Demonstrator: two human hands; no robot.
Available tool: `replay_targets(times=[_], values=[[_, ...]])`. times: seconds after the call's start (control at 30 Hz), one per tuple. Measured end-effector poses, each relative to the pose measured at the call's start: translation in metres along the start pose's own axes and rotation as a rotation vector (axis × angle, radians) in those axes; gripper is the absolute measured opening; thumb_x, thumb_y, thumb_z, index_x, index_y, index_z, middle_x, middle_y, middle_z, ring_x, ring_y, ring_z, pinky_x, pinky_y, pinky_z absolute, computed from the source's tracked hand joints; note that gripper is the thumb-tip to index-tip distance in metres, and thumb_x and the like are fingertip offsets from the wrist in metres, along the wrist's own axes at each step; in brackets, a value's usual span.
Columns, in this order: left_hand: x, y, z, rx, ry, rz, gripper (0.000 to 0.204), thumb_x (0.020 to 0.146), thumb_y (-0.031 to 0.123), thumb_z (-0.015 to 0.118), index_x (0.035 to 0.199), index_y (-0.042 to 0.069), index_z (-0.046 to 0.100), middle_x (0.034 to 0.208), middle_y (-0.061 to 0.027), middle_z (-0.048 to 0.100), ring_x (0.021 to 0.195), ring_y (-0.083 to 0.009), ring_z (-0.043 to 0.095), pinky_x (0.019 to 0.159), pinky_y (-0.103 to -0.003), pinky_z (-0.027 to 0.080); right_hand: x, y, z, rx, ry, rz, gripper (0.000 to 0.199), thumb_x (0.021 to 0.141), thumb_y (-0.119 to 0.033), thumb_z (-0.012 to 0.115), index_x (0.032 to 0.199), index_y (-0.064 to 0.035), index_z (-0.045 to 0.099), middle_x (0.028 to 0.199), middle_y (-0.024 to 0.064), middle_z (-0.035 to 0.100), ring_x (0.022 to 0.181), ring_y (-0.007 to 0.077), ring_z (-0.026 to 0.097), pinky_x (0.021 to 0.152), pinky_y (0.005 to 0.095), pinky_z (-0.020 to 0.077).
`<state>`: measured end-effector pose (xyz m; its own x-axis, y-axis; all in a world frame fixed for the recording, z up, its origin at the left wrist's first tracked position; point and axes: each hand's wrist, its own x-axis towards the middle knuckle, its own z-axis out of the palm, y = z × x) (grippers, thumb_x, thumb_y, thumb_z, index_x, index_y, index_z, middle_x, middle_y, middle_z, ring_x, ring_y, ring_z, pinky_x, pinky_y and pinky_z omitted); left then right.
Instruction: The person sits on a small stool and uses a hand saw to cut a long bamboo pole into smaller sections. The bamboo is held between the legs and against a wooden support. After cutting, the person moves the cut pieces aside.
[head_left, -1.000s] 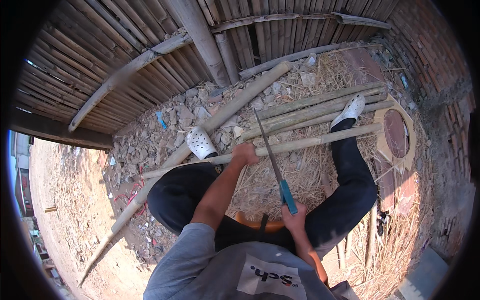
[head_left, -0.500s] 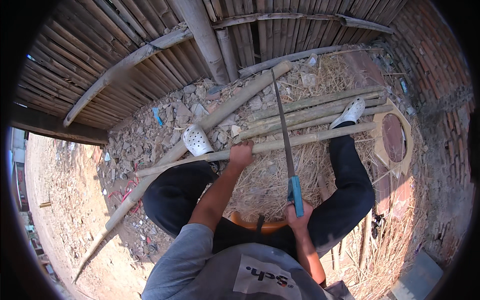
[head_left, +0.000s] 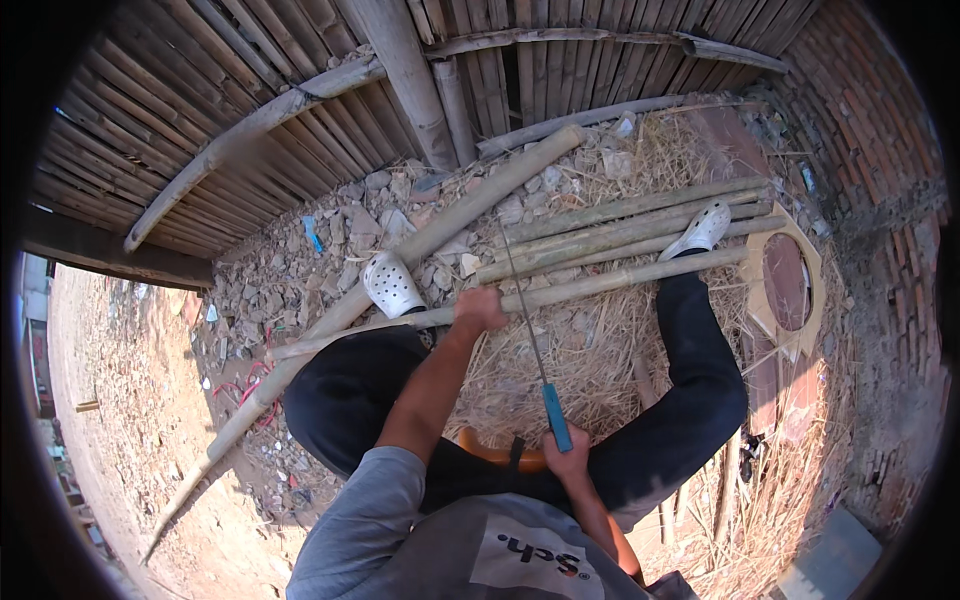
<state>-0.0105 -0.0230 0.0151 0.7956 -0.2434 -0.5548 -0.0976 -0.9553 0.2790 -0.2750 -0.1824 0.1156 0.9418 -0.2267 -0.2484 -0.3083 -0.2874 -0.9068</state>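
My left hand (head_left: 481, 308) is closed around a long thin bamboo pole (head_left: 620, 286), which lies across in front of me. Gripped in my right hand (head_left: 567, 453) is a handsaw (head_left: 556, 415) with a blue handle. Its narrow dark blade points away from me and crosses the pole just right of my left hand; whether the teeth touch it I cannot tell. The pole's left part lies over a thicker bamboo pole (head_left: 430, 232) that runs diagonally on the ground.
Several bamboo poles (head_left: 600, 237) lie beyond the thin one, by my right white clog (head_left: 708, 228). My left clog (head_left: 392, 284) stands by the thick pole. An octagonal frame (head_left: 815, 265) lies right. Rubble, straw, a bamboo wall (head_left: 190, 110) and a brick wall (head_left: 880, 130) surround me.
My right hand and the saw have moved left and a little toward me. The blade now shows almost edge-on and sits closer to my left hand, which stays on the bamboo pole.
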Motion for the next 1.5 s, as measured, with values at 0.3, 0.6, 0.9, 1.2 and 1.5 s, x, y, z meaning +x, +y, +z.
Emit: replay_targets(times=[0.3,0.6,0.9,1.2,1.5], values=[[0.001,0.003,0.0,-0.007,0.006,0.021,0.042,0.072,0.037,0.066,0.102,0.009,0.071,0.108,-0.0161,0.068,0.101,-0.0301,0.066,0.089,-0.041,0.052,0.039,0.017,0.022,-0.019,0.038,-0.094,0.019,0.077,-0.009,0.06,0.063,-0.0012,0.05,0.05,0.0048,0.043,0.046,0.0112,0.045,0.045,0.0318,0.039],[0.002,0.002,0.001,-0.001,0.001,0.022,0.048,0.073,0.044,0.069,0.106,0.009,0.07,0.11,-0.0155,0.068,0.102,-0.0303,0.066,0.089,-0.04,0.052,0.04,0.014,0.019,-0.008,-0.012,-0.067,0.018,0.079,-0.009,0.061,0.066,0.0001,0.053,0.051,0.0075,0.047,0.047,0.0117,0.048,0.047,0.0324,0.0415],[0.022,-0.012,-0.004,-0.028,-0.185,0.034,0.052,0.065,0.034,0.066,0.108,0.006,0.069,0.113,-0.0181,0.066,0.105,-0.0323,0.064,0.091,-0.041,0.051,0.008,0.01,0.014,-0.027,-0.018,-0.065,0.02,0.078,-0.008,0.059,0.062,-0.0014,0.05,0.05,0.0049,0.045,0.046,0.0098,0.047,0.046,0.0316,0.0399],[0.032,-0.016,-0.003,-0.114,-0.233,0.072,0.049,0.064,0.03,0.066,0.104,0.002,0.07,0.109,-0.021,0.067,0.103,-0.0325,0.065,0.088,-0.041,0.052,0.013,0.005,0.008,-0.038,-0.035,0.063,0.018,0.076,-0.01,0.062,0.064,-0.0019,0.052,0.05,0.0077,0.046,0.045,0.0121,0.051,0.047,0.0312,0.0421],[0.03,-0.022,0.015,-0.173,-0.247,0.136,0.04,0.06,0.025,0.068,0.089,-0.003,0.07,0.089,-0.0196,0.07,0.084,-0.0316,0.068,0.074,-0.039,0.053,0.061,0.016,0.02,0.177,0.061,0.051,0.022,0.077,-0.01,0.062,0.06,-0.0023,0.048,0.05,0.0033,0.043,0.045,0.0082,0.04,0.043,0.0295,0.036]])
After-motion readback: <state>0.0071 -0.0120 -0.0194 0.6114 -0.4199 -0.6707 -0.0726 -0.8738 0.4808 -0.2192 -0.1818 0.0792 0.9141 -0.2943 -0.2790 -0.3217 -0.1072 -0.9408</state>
